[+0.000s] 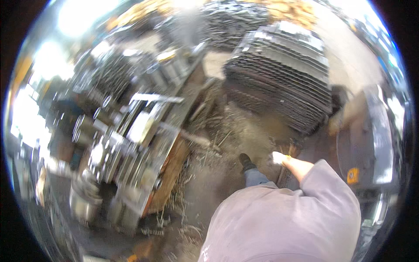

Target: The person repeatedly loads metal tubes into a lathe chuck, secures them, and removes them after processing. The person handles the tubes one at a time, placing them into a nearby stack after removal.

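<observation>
Standing over a workshop floor, the person fills the near edge of the blurred view with a grey-lilac sweatshirt (279, 222). One hand (297, 167) shows, coming out of the sleeve on the right side; going by the side it enters from, it reads as the right hand, though the blur leaves some doubt. Fingers are drawn together around a small pale object (278, 157), held at the fingertips; what that object is cannot be told. No left hand in view.

Just left of the hand and lower in the scene, a dark shoe (245, 161) and a blue trouser leg (256, 177) stand on a floor (218, 183) strewn with pale shavings and short metal offcuts.

Far and right of centre: a tall stack of ribbed grey metal sheets (283, 70), edges layered. Near the hand on the right, a curved metal machine body (371, 139) with a small yellow-orange label (352, 175) low on it.

Left half: a cluttered machine or rack of shiny metal parts (126, 131), tubes and rollers, carried on an orange-brown wooden base (172, 174). A round metal can (85, 201) sits at its near left corner. More piled metal lies farther back, too blurred to sort out. Bright glare at far left.
</observation>
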